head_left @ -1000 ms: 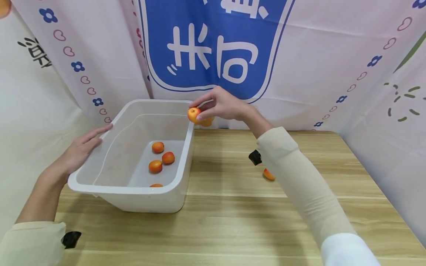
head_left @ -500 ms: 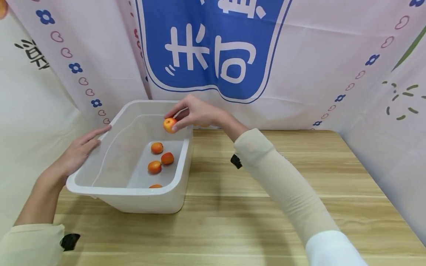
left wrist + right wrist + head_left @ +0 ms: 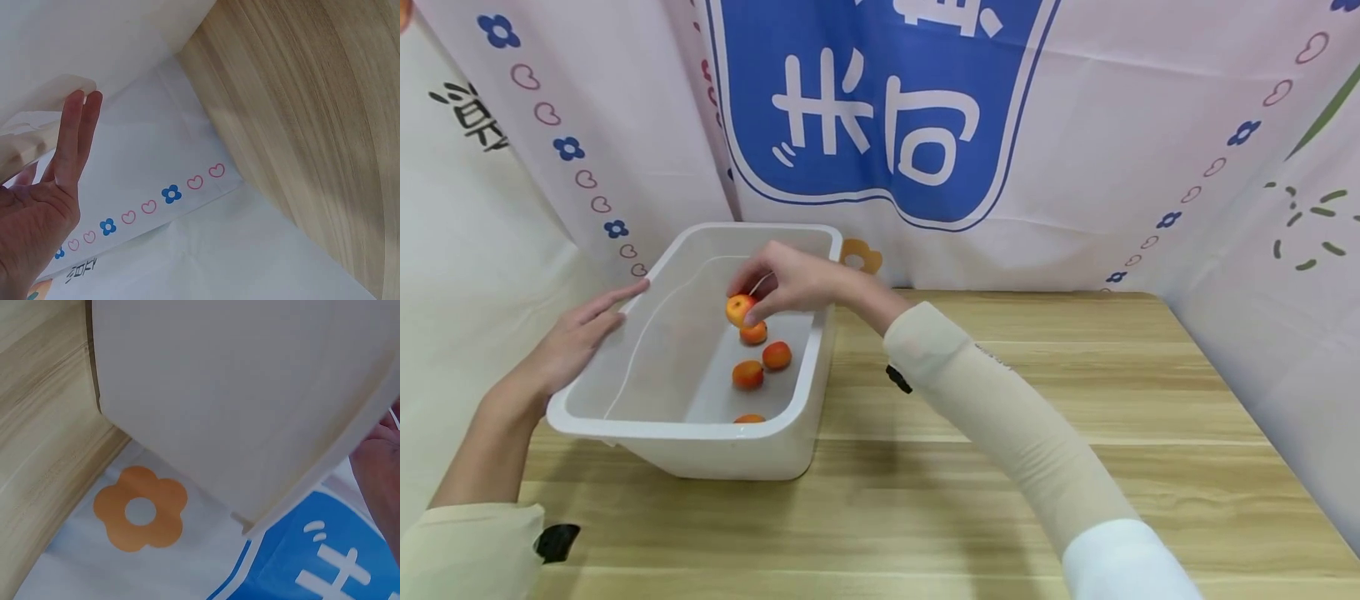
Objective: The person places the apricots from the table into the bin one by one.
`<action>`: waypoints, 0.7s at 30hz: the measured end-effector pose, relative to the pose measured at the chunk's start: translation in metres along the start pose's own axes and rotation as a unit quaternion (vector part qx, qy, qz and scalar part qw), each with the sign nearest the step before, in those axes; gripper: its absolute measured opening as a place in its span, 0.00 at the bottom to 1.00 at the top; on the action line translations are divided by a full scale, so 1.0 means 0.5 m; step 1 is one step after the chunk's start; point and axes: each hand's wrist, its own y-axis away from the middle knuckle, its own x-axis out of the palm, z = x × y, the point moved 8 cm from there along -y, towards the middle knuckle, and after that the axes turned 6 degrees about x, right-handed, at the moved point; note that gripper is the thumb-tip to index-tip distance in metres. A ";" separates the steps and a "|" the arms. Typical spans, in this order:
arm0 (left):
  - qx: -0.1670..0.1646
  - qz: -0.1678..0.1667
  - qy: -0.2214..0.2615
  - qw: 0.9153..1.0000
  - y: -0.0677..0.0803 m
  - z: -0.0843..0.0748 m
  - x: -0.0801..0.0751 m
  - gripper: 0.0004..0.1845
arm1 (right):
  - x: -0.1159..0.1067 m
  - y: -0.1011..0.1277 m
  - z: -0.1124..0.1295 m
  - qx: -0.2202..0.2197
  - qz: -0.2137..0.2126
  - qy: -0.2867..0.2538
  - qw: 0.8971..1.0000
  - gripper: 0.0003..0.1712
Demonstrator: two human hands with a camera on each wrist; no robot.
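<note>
Inside the white plastic bin (image 3: 670, 430), my right hand (image 3: 796, 282) pinches a small yellow-and-red fruit (image 3: 738, 310) between thumb and fingers, its dimpled end facing me. Several orange-red fruits (image 3: 748, 375) lie on the bin's floor, one partly behind the near rim and one just below the held fruit. My left hand (image 3: 580, 333) rests against the bin's left rim. The left wrist view shows that hand's fingers (image 3: 67, 134) straight along the bin's outer wall (image 3: 94, 44). In the right wrist view, the bin wall (image 3: 219, 394) hides the fruit and most of the right hand (image 3: 378, 472).
The bin stands on a wood-grain table (image 3: 1075, 467), toward its left side. A printed cloth (image 3: 1075, 167) with a blue sign hangs close behind. More pale cloth closes in the left and right sides. My right sleeve (image 3: 1000, 417) crosses the bin's right wall and covers part of the table.
My right hand has carried the fruit leftward over the right rim and down into the bin. A fruit seen on the table earlier is now out of sight. My left hand stays put.
</note>
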 end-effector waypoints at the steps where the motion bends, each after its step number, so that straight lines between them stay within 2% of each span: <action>1: 0.000 -0.001 -0.002 1.000 0.000 0.000 0.000 0.25 | 0.005 -0.005 0.000 0.006 0.003 0.007 1.000 0.20; 8: -0.003 -0.003 0.003 1.000 0.001 0.004 0.001 0.25 | 0.047 -0.037 -0.007 0.034 0.032 0.080 0.996 0.16; 14: -0.005 -0.002 0.008 1.000 0.002 0.003 0.002 0.26 | 0.073 -0.056 -0.006 0.030 0.051 0.087 0.994 0.13; 21: -0.002 0.001 0.005 1.000 0.002 -0.002 0.001 0.26 | 0.086 -0.071 -0.008 0.050 0.059 0.100 0.992 0.13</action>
